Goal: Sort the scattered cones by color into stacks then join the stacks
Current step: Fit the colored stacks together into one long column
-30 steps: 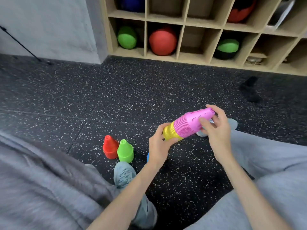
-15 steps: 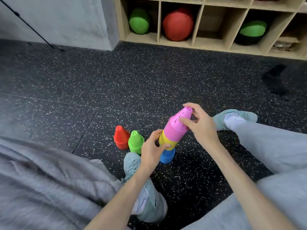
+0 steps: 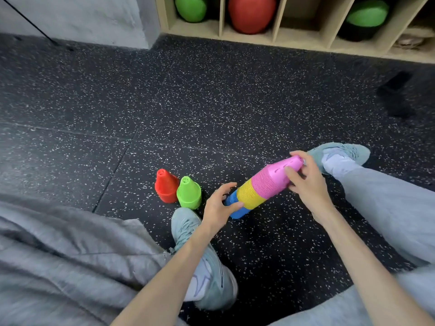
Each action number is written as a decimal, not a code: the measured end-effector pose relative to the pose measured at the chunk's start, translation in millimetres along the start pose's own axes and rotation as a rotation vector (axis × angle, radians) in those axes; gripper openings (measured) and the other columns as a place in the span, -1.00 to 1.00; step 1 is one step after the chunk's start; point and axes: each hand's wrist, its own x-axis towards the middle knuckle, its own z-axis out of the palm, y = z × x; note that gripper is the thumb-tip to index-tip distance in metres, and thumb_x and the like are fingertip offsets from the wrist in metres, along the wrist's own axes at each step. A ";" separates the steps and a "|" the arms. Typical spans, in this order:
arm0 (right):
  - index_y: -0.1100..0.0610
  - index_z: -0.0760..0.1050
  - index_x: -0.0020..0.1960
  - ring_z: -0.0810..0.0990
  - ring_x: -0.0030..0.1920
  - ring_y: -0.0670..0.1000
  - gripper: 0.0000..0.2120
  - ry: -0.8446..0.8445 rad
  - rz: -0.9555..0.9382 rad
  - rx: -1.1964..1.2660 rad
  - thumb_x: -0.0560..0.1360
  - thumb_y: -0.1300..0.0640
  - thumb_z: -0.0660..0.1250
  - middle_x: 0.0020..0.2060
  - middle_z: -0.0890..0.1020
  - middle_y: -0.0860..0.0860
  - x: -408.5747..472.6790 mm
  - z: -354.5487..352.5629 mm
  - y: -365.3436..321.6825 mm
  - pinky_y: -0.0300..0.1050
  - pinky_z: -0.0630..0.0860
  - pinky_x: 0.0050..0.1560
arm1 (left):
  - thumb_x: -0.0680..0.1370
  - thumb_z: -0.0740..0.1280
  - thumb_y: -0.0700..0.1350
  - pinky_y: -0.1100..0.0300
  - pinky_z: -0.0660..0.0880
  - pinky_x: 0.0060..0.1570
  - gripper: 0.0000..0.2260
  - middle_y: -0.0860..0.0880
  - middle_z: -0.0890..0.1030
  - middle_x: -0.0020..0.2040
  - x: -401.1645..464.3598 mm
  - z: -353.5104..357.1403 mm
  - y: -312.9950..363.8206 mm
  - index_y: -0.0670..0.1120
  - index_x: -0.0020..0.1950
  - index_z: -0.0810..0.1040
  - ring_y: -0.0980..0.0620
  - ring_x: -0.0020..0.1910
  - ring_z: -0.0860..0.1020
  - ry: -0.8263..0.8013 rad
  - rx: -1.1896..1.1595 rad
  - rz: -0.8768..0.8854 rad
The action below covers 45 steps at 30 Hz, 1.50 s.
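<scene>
A joined stack of cones (image 3: 261, 188) lies tilted above the floor, pink at its upper right end, yellow in the middle, blue at the lower left end. My right hand (image 3: 306, 182) grips the pink end. My left hand (image 3: 219, 205) curls its fingers round the blue end, thumb near the yellow band. A red stack (image 3: 166, 189) and a green stack (image 3: 189, 196) stand upright side by side on the floor, just left of my left hand.
I sit on a black speckled rubber floor (image 3: 211, 102) with my legs in grey trousers spread out and light shoes (image 3: 339, 156) on. A wooden cubby shelf (image 3: 277, 41) with green and red balls runs along the back. A dark object (image 3: 395, 95) lies at right.
The pink and yellow stack went down onto the blue stack and joined it. The joined stack has since tipped from near upright to slanting toward the right.
</scene>
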 end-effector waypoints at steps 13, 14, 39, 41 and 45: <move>-0.29 0.20 0.49 0.54 0.27 -0.09 -0.28 -0.003 0.047 0.098 0.53 0.17 0.48 0.47 0.36 -0.07 -4.6 -6.0 27.8 0.10 0.64 0.18 | 0.42 0.60 -0.08 0.08 0.45 0.28 -0.34 -0.02 0.55 0.27 11.2 16.4 -3.2 0.11 0.47 0.44 0.05 0.22 0.48 -0.086 0.125 -0.041; -0.29 0.21 0.49 0.52 0.29 -0.09 -0.27 0.000 0.045 0.117 0.52 0.19 0.48 0.47 0.35 -0.07 -5.5 -5.6 27.2 0.06 0.65 0.14 | 0.41 0.61 -0.09 0.05 0.46 0.29 -0.34 0.00 0.56 0.26 11.1 16.5 -3.1 0.12 0.46 0.45 0.05 0.22 0.50 -0.083 0.117 -0.046; -0.13 0.35 0.49 0.54 0.17 -0.35 -0.23 0.080 -0.464 0.210 0.41 0.34 0.51 0.35 0.47 -0.33 -29.6 27.1 -139.2 -0.30 0.51 0.16 | 0.43 0.57 -0.21 0.50 0.40 0.18 -0.34 0.19 0.59 0.29 -10.8 -61.1 91.5 0.10 0.47 0.46 0.34 0.24 0.52 0.369 -0.153 0.233; -0.21 0.35 0.48 0.56 0.20 -0.28 -0.23 0.051 -0.480 0.191 0.41 0.30 0.51 0.37 0.48 -0.30 -30.6 37.6 -147.9 -0.15 0.53 0.26 | 0.44 0.56 -0.21 0.50 0.40 0.17 -0.36 0.22 0.59 0.29 -13.8 -70.2 90.3 0.12 0.45 0.46 0.34 0.24 0.52 0.395 -0.163 0.230; -0.34 0.31 0.44 0.59 0.17 -0.23 -0.22 -0.019 -0.509 0.080 0.41 0.23 0.50 0.36 0.50 -0.30 -30.8 60.6 -162.0 0.03 0.52 0.31 | 0.45 0.54 -0.25 0.35 0.48 0.17 -0.37 0.25 0.61 0.22 -17.8 -84.8 78.7 0.16 0.42 0.45 0.27 0.19 0.58 0.440 -0.177 0.206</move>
